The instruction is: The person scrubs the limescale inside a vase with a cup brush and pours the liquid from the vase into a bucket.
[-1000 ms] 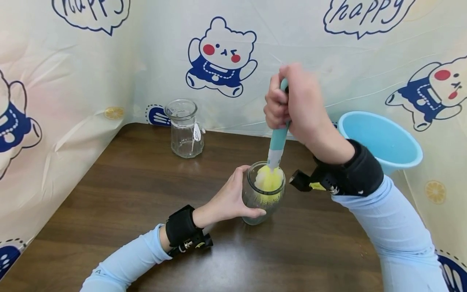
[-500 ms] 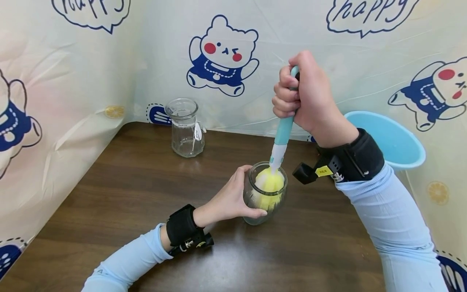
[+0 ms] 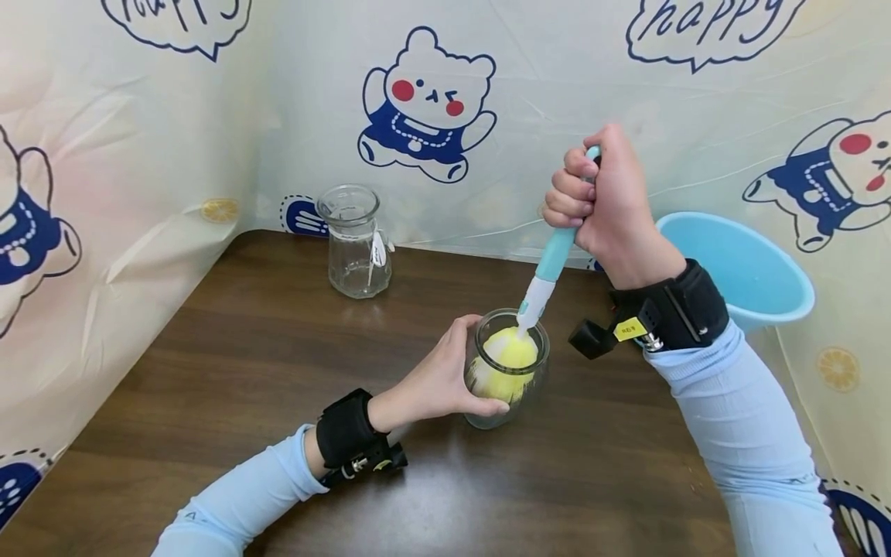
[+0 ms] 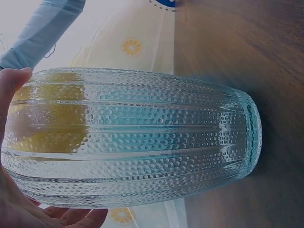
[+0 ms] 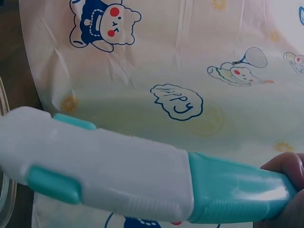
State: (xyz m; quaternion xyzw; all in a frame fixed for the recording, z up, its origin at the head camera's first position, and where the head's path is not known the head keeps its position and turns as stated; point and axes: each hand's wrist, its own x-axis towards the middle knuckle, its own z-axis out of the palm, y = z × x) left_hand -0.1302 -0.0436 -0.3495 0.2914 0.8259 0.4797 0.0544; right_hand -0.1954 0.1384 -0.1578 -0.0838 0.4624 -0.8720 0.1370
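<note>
My left hand [image 3: 435, 379] grips the side of a clear glass jar [image 3: 487, 418] standing on the table. In the left wrist view the jar [image 4: 156, 128] shows ribs and a dotted texture. My right hand [image 3: 605, 201] is wrapped round the teal and white handle of a bottle brush [image 3: 554, 257], which leans to the right out of the jar's mouth. Its yellow and white sponge head [image 3: 511, 363] sits inside the upper part of the jar. Close up in the right wrist view is the brush handle [image 5: 133, 171], with fingers at its teal end.
A second glass jar [image 3: 358, 263] with a white tag stands at the table's back left. A light blue basin [image 3: 731, 267] is at the right, partly behind my right wrist. Printed curtains [image 3: 550, 77] enclose the brown table [image 3: 278, 340].
My right hand has shifted to the right, tilting the brush handle further that way. It rose, then came down again; the sponge head stays in the jar. My left hand keeps its place.
</note>
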